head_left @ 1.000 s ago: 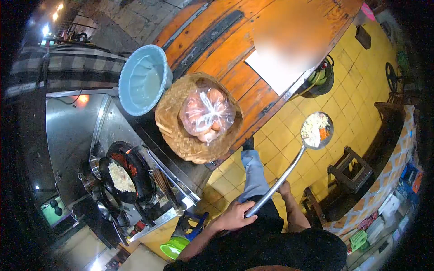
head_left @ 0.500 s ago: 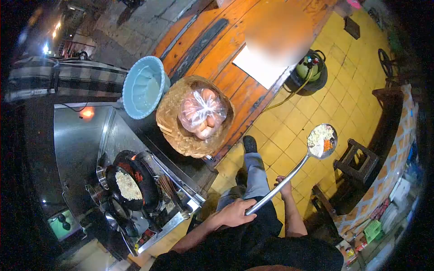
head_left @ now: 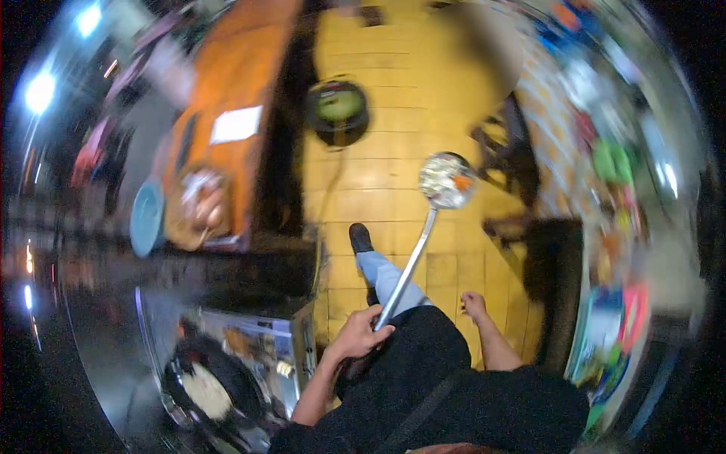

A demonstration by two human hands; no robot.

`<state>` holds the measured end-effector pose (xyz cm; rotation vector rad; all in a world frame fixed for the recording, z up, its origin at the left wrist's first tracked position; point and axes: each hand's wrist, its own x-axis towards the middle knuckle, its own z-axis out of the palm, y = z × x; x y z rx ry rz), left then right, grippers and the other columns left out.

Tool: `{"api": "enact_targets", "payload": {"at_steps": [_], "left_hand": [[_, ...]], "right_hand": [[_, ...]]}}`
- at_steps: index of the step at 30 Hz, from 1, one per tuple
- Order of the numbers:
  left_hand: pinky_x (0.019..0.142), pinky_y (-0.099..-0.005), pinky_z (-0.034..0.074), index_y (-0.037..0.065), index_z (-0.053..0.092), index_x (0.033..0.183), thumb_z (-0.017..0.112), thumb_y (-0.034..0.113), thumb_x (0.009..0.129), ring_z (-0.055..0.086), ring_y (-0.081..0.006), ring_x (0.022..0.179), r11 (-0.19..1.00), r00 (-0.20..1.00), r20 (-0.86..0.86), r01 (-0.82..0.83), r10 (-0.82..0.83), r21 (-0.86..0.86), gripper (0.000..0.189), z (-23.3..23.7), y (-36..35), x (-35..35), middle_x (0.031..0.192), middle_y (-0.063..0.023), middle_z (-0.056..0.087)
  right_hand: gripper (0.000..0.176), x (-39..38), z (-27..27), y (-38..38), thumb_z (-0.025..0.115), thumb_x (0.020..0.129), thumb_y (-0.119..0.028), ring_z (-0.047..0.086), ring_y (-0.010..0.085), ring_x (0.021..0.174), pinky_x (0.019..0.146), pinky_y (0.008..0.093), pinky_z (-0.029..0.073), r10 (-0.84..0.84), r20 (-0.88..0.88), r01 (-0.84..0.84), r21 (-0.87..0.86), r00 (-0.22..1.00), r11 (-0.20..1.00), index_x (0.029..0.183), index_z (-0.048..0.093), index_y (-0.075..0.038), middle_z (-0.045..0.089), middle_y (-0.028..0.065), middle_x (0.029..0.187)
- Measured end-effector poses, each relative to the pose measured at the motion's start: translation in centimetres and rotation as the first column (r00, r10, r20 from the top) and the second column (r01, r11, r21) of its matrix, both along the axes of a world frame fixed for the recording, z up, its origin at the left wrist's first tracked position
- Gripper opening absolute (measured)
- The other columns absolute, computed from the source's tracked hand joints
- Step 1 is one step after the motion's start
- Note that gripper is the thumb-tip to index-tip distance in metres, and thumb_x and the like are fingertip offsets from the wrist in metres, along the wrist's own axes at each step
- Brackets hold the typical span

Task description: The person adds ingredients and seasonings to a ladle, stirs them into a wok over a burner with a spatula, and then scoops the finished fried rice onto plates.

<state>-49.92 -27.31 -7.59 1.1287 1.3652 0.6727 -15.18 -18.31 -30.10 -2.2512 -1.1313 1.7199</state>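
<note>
My left hand [head_left: 361, 333] is closed around the end of a long-handled metal ladle [head_left: 408, 268]. The ladle reaches forward over the yellow floor. Its bowl carries chopped pale food [head_left: 439, 181] with a bit of orange food [head_left: 462, 182] beside it. Off to the right of the handle hangs my right hand [head_left: 474, 304], with its fingers curled in and nothing visible in them. On the stove at lower left, a dark wok [head_left: 238, 382] contains a whitish food [head_left: 207, 392].
A wooden table [head_left: 234, 57] at left bears a basket with a bag of eggs [head_left: 204, 204], a blue basin [head_left: 146, 219] and white paper [head_left: 235, 125]. A green gas cylinder [head_left: 340, 106] stands on the floor ahead. Dark furniture [head_left: 556, 287] lines the right side.
The view has swung to the right, so the stove, table and basket now sit farther left. My left hand still grips the ladle with the food in it.
</note>
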Motion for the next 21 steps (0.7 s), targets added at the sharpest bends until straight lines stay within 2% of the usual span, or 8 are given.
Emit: {"api": "enact_targets", "payload": {"at_steps": [4,5,9,12,13,16,17,21], "left_hand": [[0.049,-0.0238,0.038,0.0,0.054,0.09,0.062,0.008,0.078,0.046,-0.0087,0.054,0.983,0.994,0.098,0.066,-0.05,-0.169,0.017,1.4,1.3,5.3,0.063,-0.0022,0.052],[0.051,-0.0224,0.038,-0.001,0.053,0.091,0.061,0.006,0.079,0.048,-0.0081,0.057,0.963,0.986,0.161,0.084,-0.043,-0.254,0.017,3.1,1.8,6.9,0.066,-0.0007,0.052],[0.059,-0.0233,0.04,-0.001,0.053,0.09,0.06,0.004,0.078,0.05,-0.0085,0.066,0.925,0.943,0.113,0.329,-0.312,-0.19,0.016,3.9,4.1,10.8,0.07,-0.0004,0.053],[0.063,-0.0236,0.039,-0.001,0.053,0.089,0.061,0.005,0.077,0.049,-0.0093,0.068,0.863,0.904,0.113,0.426,-0.411,-0.271,0.015,3.8,5.9,15.8,0.07,-0.0006,0.053],[0.057,-0.0228,0.039,0.001,0.053,0.085,0.062,0.006,0.076,0.049,-0.0095,0.06,0.837,0.876,0.088,0.479,-0.474,-0.265,0.014,4.6,7.0,18.3,0.068,-0.0016,0.053],[0.041,-0.023,0.035,0.001,0.051,0.089,0.061,0.005,0.073,0.045,-0.0107,0.045,0.785,0.846,0.153,0.532,-0.511,-0.318,0.02,8.3,7.5,25.3,0.061,-0.0036,0.05],[0.041,-0.0229,0.036,0.001,0.051,0.089,0.063,0.011,0.071,0.046,-0.0109,0.046,0.776,0.831,0.246,0.555,-0.499,-0.3,0.024,8.0,7.8,27.9,0.06,-0.0036,0.048],[0.043,-0.0238,0.037,0.003,0.052,0.079,0.062,0.009,0.071,0.048,-0.011,0.049,0.703,0.767,0.236,0.642,-0.597,-0.307,0.015,9.3,7.9,39.9,0.064,-0.003,0.051]], "right_hand": [[0.02,7.7,1.0,-4.3,0.055,0.084,-0.02,0.058,0.0144,0.061,0.049,0.0268,0.047,-0.258,0.051,0.236,0.265,0.965,0.935,0.094,0.059,-0.003,0.059,0.0054,0.079],[0.022,9.5,-0.6,-5.8,0.055,0.085,-0.02,0.059,0.0144,0.061,0.05,0.0262,0.047,-0.316,0.019,0.278,0.426,0.949,0.861,0.094,0.059,-0.001,0.06,0.0053,0.079],[0.024,12.6,3.4,-9.2,0.052,0.086,-0.018,0.059,0.0137,0.059,0.054,0.0261,0.048,-0.615,0.008,0.388,0.77,0.789,0.507,0.103,0.056,0.0,0.062,0.0081,0.082],[0.023,17.3,9.6,-10.4,0.057,0.08,-0.008,0.063,0.0196,0.069,0.061,0.0285,0.049,-0.773,-0.008,0.482,0.787,0.634,0.386,0.102,0.057,-0.003,0.064,0.0104,0.078],[0.024,19.4,11.0,-10.8,0.057,0.08,-0.007,0.062,0.0193,0.066,0.059,0.0278,0.049,-0.785,-0.073,0.49,0.815,0.615,0.308,0.103,0.057,-0.004,0.064,0.0108,0.08],[0.025,24.2,18.1,-13.3,0.057,0.08,-0.005,0.061,0.0186,0.062,0.055,0.0272,0.048,-0.848,-0.091,0.438,0.882,0.523,0.176,0.105,0.056,-0.003,0.063,0.0123,0.084],[0.024,26.6,19.6,-14.2,0.057,0.081,-0.005,0.06,0.0182,0.061,0.055,0.0271,0.048,-0.881,-0.033,0.373,0.913,0.473,0.166,0.105,0.055,-0.003,0.063,0.0133,0.085],[0.022,35.4,21.6,-20.1,0.056,0.081,-0.003,0.06,0.0191,0.063,0.057,0.0287,0.047,-0.982,-0.003,0.124,0.992,0.188,0.02,0.103,0.053,-0.004,0.061,0.0145,0.081]]}}
